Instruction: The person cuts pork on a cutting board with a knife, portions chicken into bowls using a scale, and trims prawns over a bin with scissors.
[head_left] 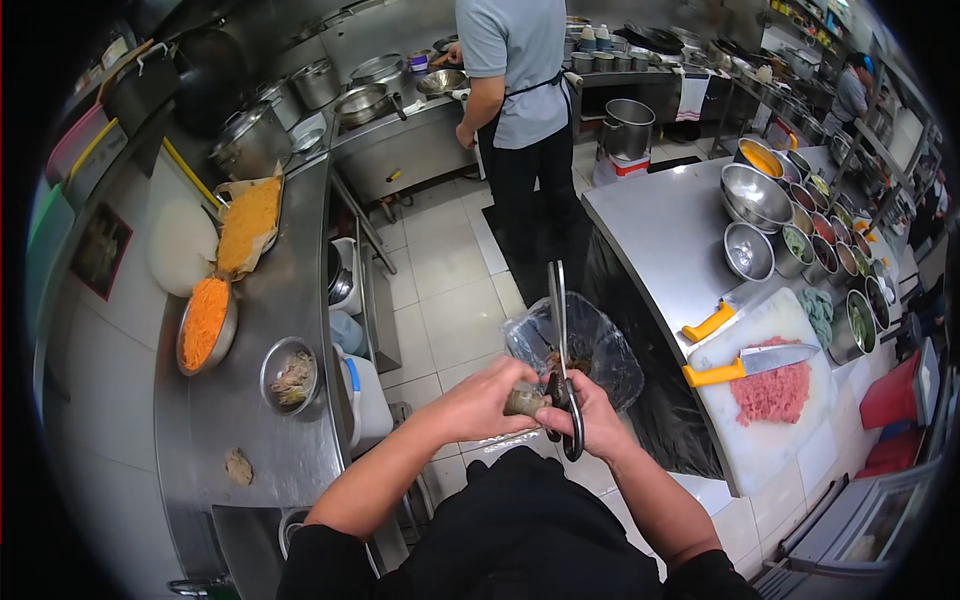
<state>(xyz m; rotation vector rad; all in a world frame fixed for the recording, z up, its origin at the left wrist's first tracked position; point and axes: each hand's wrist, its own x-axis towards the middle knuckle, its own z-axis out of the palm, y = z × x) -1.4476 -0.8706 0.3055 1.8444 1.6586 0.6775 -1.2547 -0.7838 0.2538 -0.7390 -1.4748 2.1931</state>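
Over a bin lined with a clear plastic bag (610, 345), my left hand (485, 400) is closed around a greyish-brown piece of food (524, 403). My right hand (592, 415) holds dark metal tongs or scissors (558, 310), their long arms pointing up and away from me and their looped end under my fingers. The tool touches or nearly touches the piece between my hands; the exact contact is hidden. Dark scraps lie inside the bin.
Left counter: a bowl of scraps (291, 376), a small lump (238, 467), orange shreds (206, 325), a yellow-orange tray (249, 225). Right table: a white board (720, 440) with minced meat (772, 392), two yellow-handled knives, metal bowls (755, 196). A person (520, 90) stands ahead.
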